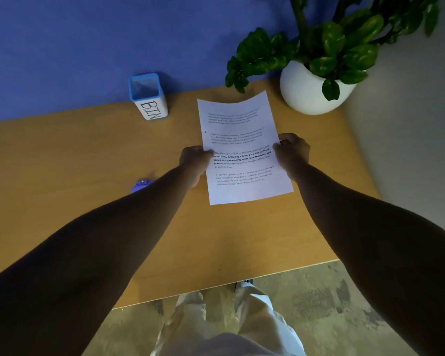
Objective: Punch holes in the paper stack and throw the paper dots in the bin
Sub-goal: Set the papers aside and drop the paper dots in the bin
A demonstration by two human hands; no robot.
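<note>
A white paper stack with printed text is held over the middle of the wooden table. My left hand grips its left edge and my right hand grips its right edge. One small dark hole shows near the left margin. A purple hole punch lies on the table to the left, mostly hidden behind my left forearm. A small blue-rimmed white container marked BIN stands at the table's back edge, left of the paper, its top open.
A white pot with a leafy green plant stands at the back right corner, close to the paper's far end. A blue wall runs behind the table. The table's front edge and the floor lie below my arms.
</note>
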